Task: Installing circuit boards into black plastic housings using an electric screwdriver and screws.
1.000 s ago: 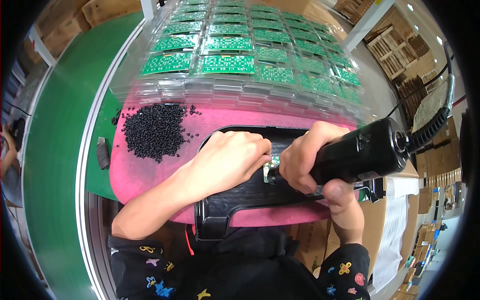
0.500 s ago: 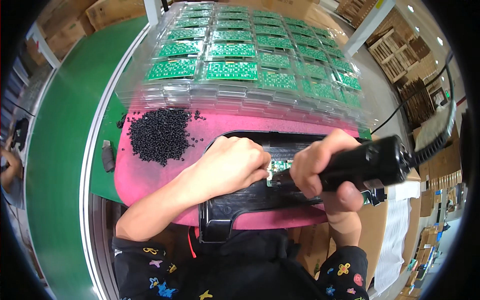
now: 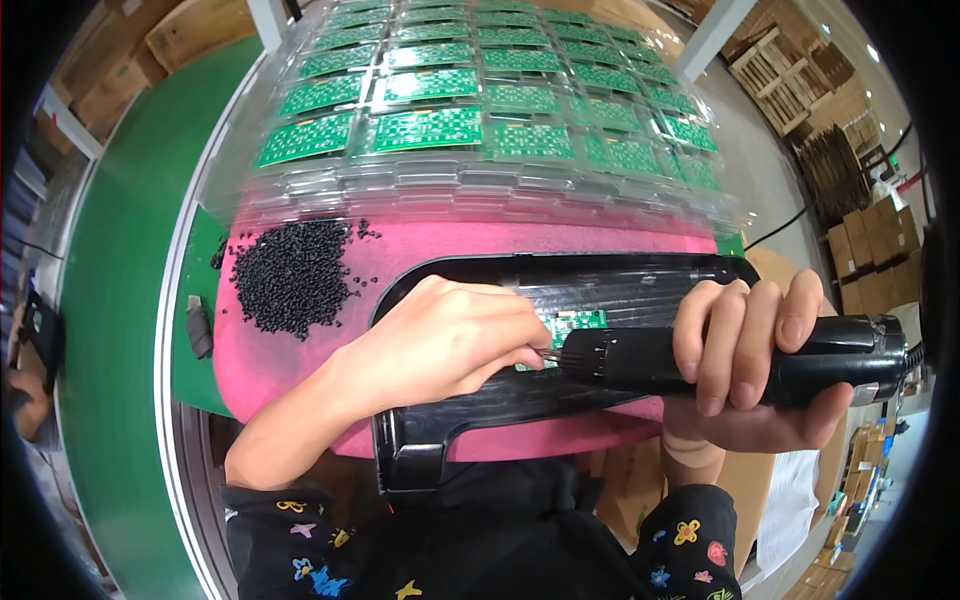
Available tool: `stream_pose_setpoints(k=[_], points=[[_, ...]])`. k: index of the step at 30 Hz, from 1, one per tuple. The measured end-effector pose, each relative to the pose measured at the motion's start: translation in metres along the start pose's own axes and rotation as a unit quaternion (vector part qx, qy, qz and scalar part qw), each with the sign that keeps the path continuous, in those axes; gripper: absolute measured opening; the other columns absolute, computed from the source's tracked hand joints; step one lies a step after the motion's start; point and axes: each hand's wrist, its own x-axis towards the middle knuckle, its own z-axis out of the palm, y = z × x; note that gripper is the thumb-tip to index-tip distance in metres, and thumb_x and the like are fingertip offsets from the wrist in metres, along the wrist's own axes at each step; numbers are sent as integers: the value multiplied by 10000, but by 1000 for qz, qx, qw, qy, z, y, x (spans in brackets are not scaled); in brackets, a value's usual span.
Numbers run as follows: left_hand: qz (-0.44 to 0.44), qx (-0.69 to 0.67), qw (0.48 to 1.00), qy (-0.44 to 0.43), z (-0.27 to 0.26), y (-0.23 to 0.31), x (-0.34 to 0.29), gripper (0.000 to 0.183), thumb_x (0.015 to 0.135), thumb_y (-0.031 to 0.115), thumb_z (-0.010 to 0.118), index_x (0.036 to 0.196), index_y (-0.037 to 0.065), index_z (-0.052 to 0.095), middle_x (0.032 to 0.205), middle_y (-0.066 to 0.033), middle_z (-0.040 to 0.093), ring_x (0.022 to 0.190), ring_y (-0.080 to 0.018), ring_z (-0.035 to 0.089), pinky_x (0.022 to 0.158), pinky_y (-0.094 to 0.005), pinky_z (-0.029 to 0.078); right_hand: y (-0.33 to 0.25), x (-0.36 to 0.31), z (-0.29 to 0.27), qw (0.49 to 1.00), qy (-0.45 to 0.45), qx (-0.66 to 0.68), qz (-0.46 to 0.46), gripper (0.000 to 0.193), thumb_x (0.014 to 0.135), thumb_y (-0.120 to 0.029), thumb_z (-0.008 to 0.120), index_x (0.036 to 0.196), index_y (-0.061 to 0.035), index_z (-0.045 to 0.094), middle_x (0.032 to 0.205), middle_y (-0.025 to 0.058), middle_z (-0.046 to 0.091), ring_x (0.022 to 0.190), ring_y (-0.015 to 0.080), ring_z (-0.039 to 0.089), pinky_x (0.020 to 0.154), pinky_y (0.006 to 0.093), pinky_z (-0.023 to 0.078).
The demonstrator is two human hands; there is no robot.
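My right hand (image 3: 755, 345) grips a black electric screwdriver (image 3: 630, 362), held nearly level with its bit pointing left. At the bit's tip, the thumb and fingers of my left hand (image 3: 445, 335) are pinched together; whatever small thing lies between them is hidden. Just beyond the tip, a small green circuit board (image 3: 582, 321) sits inside a long black plastic housing (image 3: 490, 407), partly covered by my left fingers and the tool. The housing lies on a pink mat (image 3: 440, 235), beneath both hands.
A heap of small black screws (image 3: 295, 280) lies on the mat's left side. Stacked clear plastic trays (image 3: 340, 185) carrying several green circuit boards (image 3: 428, 130) stand behind the housing. A dark grey roll (image 3: 200, 330) rests at the left, beside a green conveyor surface (image 3: 110, 330).
The screwdriver has swung from a slanted pose to nearly level, and my right hand has shifted right and turned around its body. My left fingers now pinch at the bit's tip.
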Motion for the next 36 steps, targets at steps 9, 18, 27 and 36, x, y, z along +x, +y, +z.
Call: stream_pose_setpoints(k=[9,18,27,36], points=[[-59,-90,994,9,1,4,1,262,760,103,766,989,17,671,822,-91,681,719,-258,658,634,-355,524,-7,-6,-9,999,37,-6,7,432,874,-478,624,904,-83,450,565,-27,516,385,84,463,433,238,411],[-174,121,971,-112,1,9,-3,526,704,258,817,1131,51,590,1073,-72,575,975,-269,598,779,-373,516,-7,-3,-47,987,-4,-118,107,463,868,-464,619,937,-33,462,572,-7,478,400,95,426,438,249,379],[-168,119,973,-107,3,10,-1,488,684,218,821,1077,44,590,1008,-70,556,933,-263,589,762,-376,512,-8,-7,-40,978,52,-86,182,413,815,-309,720,977,-16,478,663,37,508,580,126,480,542,256,404],[-163,115,974,-104,3,9,-2,495,666,198,826,1071,44,587,1003,-68,555,932,-262,588,766,-372,513,-4,-9,-34,971,25,-79,223,437,776,-292,770,987,-17,503,683,30,523,629,118,494,588,256,411]])
